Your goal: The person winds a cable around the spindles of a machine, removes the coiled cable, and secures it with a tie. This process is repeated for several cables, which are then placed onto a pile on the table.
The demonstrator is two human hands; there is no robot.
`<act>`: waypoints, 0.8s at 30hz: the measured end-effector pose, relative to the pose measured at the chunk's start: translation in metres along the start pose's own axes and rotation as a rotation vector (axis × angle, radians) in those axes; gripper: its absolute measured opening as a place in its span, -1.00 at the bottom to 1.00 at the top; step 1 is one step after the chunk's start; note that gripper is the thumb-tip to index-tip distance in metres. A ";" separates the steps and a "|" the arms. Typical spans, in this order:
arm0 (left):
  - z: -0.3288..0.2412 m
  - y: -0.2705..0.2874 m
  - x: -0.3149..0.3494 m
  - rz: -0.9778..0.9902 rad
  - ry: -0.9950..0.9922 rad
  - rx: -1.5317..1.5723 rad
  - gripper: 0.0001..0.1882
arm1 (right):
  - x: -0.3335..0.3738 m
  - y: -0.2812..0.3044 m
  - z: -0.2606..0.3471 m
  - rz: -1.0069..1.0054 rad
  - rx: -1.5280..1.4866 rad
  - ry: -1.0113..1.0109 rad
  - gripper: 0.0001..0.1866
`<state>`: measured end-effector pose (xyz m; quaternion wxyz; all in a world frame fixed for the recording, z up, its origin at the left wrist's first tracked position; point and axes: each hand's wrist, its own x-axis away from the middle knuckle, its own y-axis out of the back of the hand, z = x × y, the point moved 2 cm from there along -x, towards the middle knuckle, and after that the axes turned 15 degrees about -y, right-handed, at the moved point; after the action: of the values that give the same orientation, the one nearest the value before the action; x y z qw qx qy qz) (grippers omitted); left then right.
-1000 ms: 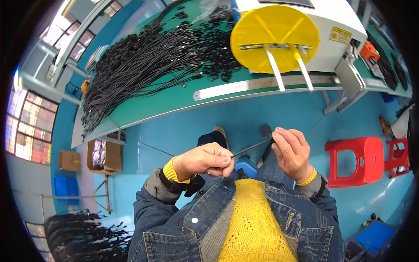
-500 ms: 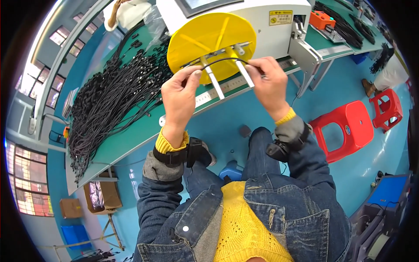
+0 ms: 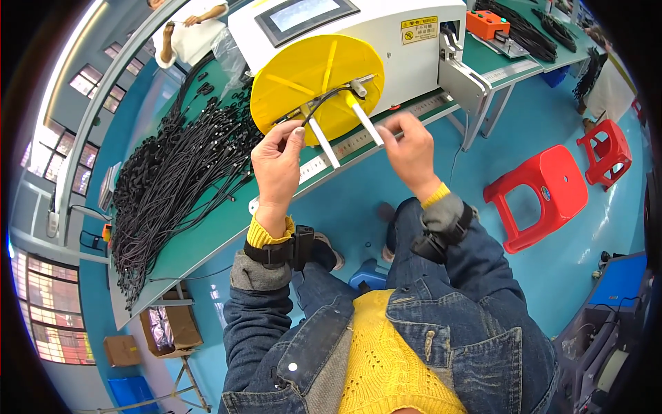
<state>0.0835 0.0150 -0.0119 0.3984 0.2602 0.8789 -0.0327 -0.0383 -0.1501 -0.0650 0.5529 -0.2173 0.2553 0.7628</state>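
A yellow disc [image 3: 293,69] stands upright on the front of a white machine [image 3: 393,62]. Two pale posts stick out of it toward me: a left post [image 3: 324,143] and a right post [image 3: 365,122]. A black cable [image 3: 318,105] arches over the posts, close to the disc face. My left hand [image 3: 276,162], left of the left post, is closed in a pinch on one end of this cable. Beside the tip of the right post is my right hand [image 3: 412,153], fingers bent and smeared by motion; no cable shows clearly in it.
A large heap of black cables [image 3: 186,165] covers the green table [image 3: 196,238] at left. A metal ruler [image 3: 355,141] runs along its front edge. An orange control box [image 3: 486,24] sits at right, red stools [image 3: 552,186] on the floor. Another person [image 3: 196,38] works across the table.
My right hand has come away from the cable's right end and moved down and slightly left. The cable's right part now lies nearer the disc. My left hand keeps its pinch.
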 end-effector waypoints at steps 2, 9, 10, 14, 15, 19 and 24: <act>0.000 0.001 0.000 0.000 0.004 0.011 -0.86 | 0.021 0.013 -0.013 0.144 0.057 -0.116 -0.86; -0.004 0.007 0.004 0.005 0.005 -0.023 -0.85 | 0.081 0.047 -0.040 0.467 0.097 -0.419 -0.84; -0.007 0.008 0.005 0.012 -0.039 -0.075 -0.85 | 0.085 0.049 -0.040 0.469 0.096 -0.421 -0.84; -0.025 0.008 0.010 0.063 -0.198 -0.279 -0.83 | 0.095 0.052 -0.042 0.544 0.084 -0.510 -0.82; -0.031 0.007 0.011 0.098 -0.273 -0.377 -0.83 | 0.097 0.051 -0.043 0.563 0.084 -0.514 -0.82; -0.040 0.004 0.017 0.121 -0.323 -0.464 -0.81 | 0.103 0.048 -0.044 0.623 0.092 -0.532 -0.81; -0.048 0.003 0.023 0.134 -0.322 -0.487 -0.81 | 0.106 0.045 -0.044 0.686 0.115 -0.567 -0.80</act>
<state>0.0389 0.0402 0.0048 0.5847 0.2057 0.7673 0.1647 -0.1097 -0.1122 -0.1577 0.3271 0.1286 0.1932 0.9160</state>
